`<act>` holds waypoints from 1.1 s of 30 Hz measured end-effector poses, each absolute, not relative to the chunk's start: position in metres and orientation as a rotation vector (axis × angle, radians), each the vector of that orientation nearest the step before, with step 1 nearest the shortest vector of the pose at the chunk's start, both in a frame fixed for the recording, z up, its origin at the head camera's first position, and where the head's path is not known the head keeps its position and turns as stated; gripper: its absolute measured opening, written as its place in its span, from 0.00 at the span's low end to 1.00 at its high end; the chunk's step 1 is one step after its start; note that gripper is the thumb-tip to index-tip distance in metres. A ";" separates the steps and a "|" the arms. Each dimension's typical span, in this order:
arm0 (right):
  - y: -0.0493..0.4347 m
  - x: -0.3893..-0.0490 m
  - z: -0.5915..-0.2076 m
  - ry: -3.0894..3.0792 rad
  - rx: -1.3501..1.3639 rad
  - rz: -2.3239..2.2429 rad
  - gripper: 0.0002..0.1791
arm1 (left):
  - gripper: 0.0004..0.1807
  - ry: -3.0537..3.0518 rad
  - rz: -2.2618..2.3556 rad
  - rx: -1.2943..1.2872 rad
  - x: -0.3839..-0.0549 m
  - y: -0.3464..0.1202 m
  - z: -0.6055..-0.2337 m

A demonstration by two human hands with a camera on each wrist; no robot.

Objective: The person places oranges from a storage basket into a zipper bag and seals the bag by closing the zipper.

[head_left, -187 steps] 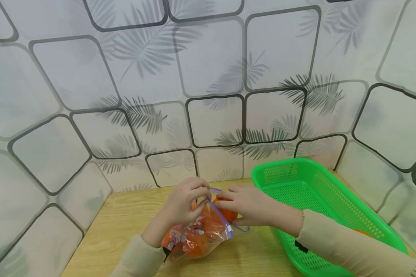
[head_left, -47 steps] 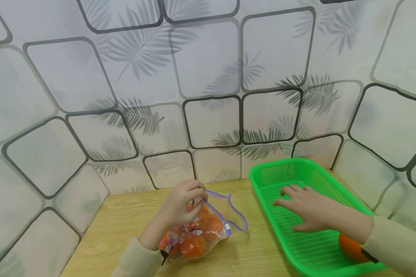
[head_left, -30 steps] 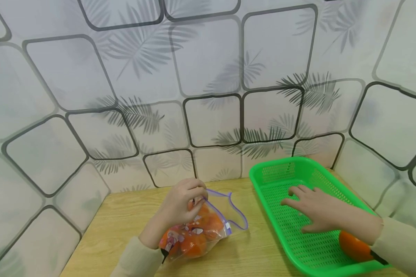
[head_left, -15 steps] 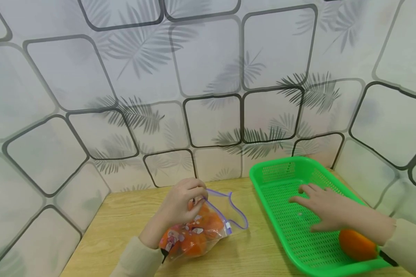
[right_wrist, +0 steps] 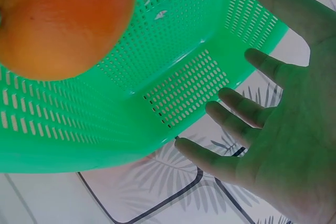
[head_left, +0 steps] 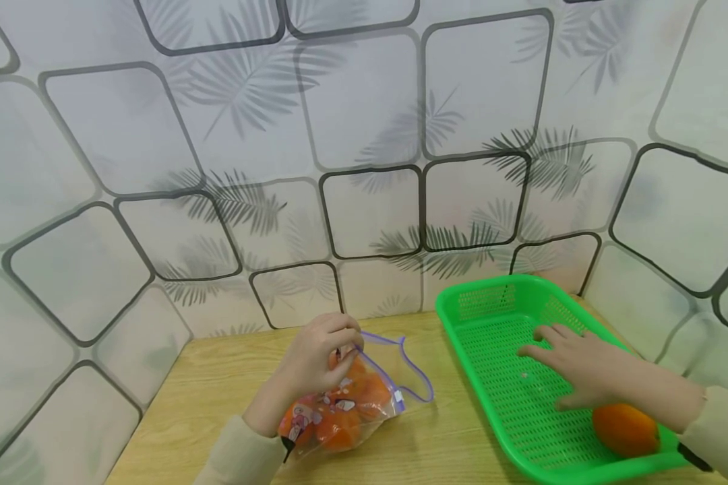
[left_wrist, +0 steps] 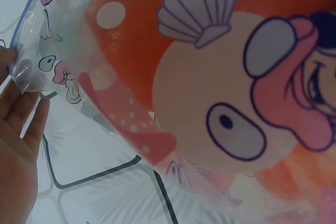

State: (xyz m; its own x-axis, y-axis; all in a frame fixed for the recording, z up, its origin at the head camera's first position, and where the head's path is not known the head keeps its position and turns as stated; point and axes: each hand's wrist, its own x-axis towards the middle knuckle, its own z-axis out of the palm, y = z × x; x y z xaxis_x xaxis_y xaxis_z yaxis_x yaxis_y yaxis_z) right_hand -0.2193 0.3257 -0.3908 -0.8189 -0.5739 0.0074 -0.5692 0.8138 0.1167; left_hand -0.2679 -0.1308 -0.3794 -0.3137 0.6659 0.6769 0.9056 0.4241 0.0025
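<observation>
My left hand point(head_left: 323, 353) pinches the top edge of a clear zip bag point(head_left: 381, 372) with a purple seal and cartoon prints. Several oranges point(head_left: 338, 429) lie inside it, and its mouth gapes toward the right. In the left wrist view the printed bag wall point(left_wrist: 123, 116) fills most of the picture, with the fingers point(left_wrist: 26, 111) at its edge. Over the green basket point(head_left: 503, 357) hovers my right hand point(head_left: 588, 367), fingers spread and holding nothing. One orange point(head_left: 626, 431) sits at the basket's near end, below the right wrist; the right wrist view shows this orange point(right_wrist: 63, 24) large.
The basket stands on the right of a light wooden table point(head_left: 218, 377), right of the bag. A patterned wall covering point(head_left: 376, 215) with leaf prints rises behind the table and on both sides.
Earlier my right hand was at the bag's mouth with an orange; that hand is now over the basket. In the last second it drifted rightward, uncovering more of the basket's orange. My left hand stayed put.
</observation>
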 end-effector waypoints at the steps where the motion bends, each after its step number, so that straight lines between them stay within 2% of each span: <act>1: 0.327 -0.219 -0.391 -2.958 0.927 -0.171 0.51 | 0.06 -2.079 -0.520 -1.323 -0.268 -0.131 -0.379; 33: 0.359 -0.208 -0.407 -3.162 0.838 -0.071 0.48 | 0.06 -2.054 -0.515 -1.339 -0.272 -0.131 -0.383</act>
